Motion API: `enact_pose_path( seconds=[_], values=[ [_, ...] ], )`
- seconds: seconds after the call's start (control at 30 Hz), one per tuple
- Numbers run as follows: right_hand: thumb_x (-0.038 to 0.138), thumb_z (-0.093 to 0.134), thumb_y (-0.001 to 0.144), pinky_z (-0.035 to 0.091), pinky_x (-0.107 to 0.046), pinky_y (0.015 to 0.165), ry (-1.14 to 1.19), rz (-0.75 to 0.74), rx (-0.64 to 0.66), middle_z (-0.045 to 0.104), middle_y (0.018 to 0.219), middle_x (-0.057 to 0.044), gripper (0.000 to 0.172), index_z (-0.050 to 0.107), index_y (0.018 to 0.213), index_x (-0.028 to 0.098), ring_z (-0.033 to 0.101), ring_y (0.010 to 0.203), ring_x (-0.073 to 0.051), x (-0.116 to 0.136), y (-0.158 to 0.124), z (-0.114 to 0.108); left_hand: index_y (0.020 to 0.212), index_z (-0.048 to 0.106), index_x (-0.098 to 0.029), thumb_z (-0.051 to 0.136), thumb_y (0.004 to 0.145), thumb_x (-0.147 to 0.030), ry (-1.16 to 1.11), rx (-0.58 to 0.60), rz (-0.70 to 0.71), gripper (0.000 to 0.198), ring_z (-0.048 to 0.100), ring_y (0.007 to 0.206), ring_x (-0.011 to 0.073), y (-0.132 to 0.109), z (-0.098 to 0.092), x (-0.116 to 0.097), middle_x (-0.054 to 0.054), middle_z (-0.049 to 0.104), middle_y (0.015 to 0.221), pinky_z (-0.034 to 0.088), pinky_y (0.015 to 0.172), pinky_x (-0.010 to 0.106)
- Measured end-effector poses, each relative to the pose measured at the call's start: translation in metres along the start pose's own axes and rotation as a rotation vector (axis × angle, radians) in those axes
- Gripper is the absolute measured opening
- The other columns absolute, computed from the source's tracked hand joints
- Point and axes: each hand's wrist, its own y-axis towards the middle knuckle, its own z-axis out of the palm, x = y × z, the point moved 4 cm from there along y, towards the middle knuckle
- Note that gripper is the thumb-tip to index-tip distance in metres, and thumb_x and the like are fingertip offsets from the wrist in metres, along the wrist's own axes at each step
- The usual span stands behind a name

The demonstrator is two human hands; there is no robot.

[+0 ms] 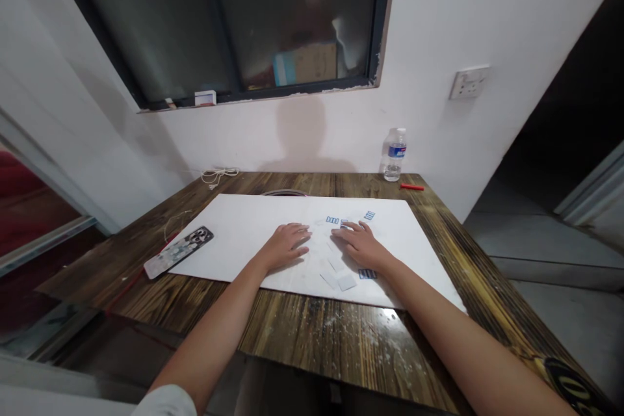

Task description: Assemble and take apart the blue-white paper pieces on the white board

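My left hand point(285, 245) lies flat, palm down and fingers stretched out, on a large white sheet point(244, 234) spread over a wooden table point(316, 331). My right hand point(358, 244) rests palm down beside it, fingers spread over several small white tiles, some with blue markings point(332, 220). More small tiles point(341, 278) lie just in front of my right wrist, and one blue-marked tile point(369, 215) sits past my fingertips. Neither hand holds anything.
A phone in a patterned case point(179, 251) lies at the sheet's left edge. A water bottle point(394, 155) and a red pen point(412, 187) stand near the wall at the back right. A white cable point(219, 175) lies back left.
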Motion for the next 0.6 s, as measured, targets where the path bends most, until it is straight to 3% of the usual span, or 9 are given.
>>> enact_pose_path(
  seconds=[0.17, 0.33, 0.43, 0.6],
  values=[
    [0.012, 0.039, 0.080, 0.017, -0.052, 0.113, 0.031, -0.108, 0.002, 0.058, 0.136, -0.002, 0.057, 0.055, 0.132, 0.028, 0.036, 0.136, -0.025, 0.010, -0.003, -0.006, 0.139, 0.048, -0.029, 0.044, 0.093, -0.055, -0.048, 0.050, 0.041, 0.054, 0.032, 0.140, 0.0273, 0.002, -0.002, -0.009, 0.006, 0.041, 0.151, 0.025, 0.113, 0.048],
    [0.011, 0.038, 0.082, 0.021, -0.052, 0.111, -0.016, 0.068, -0.184, 0.060, 0.133, -0.007, 0.053, 0.056, 0.131, 0.023, 0.037, 0.134, -0.027, -0.002, 0.000, -0.005, 0.146, 0.038, -0.035, 0.043, 0.090, -0.063, -0.105, 0.157, 0.121, 0.063, 0.024, 0.144, 0.0284, 0.004, 0.004, -0.026, 0.002, 0.037, 0.154, 0.020, 0.115, 0.046],
    [0.013, 0.039, 0.083, 0.023, -0.051, 0.109, -0.019, 0.143, -0.227, 0.063, 0.128, -0.009, 0.048, 0.058, 0.127, 0.020, 0.042, 0.129, -0.028, -0.010, 0.001, -0.002, 0.145, 0.038, -0.035, 0.042, 0.089, -0.065, -0.080, 0.163, 0.132, 0.064, 0.030, 0.142, 0.0287, 0.006, 0.009, -0.031, 0.002, 0.041, 0.152, 0.020, 0.114, 0.046],
    [0.012, 0.039, 0.082, 0.024, -0.048, 0.107, 0.037, 0.069, -0.194, 0.067, 0.119, -0.007, 0.044, 0.062, 0.118, 0.023, 0.048, 0.122, -0.025, -0.007, 0.001, -0.004, 0.141, 0.045, -0.032, 0.041, 0.091, -0.062, -0.024, 0.105, 0.067, 0.059, 0.040, 0.135, 0.0270, 0.009, 0.008, -0.026, 0.004, 0.050, 0.145, 0.026, 0.109, 0.043]
  ],
)
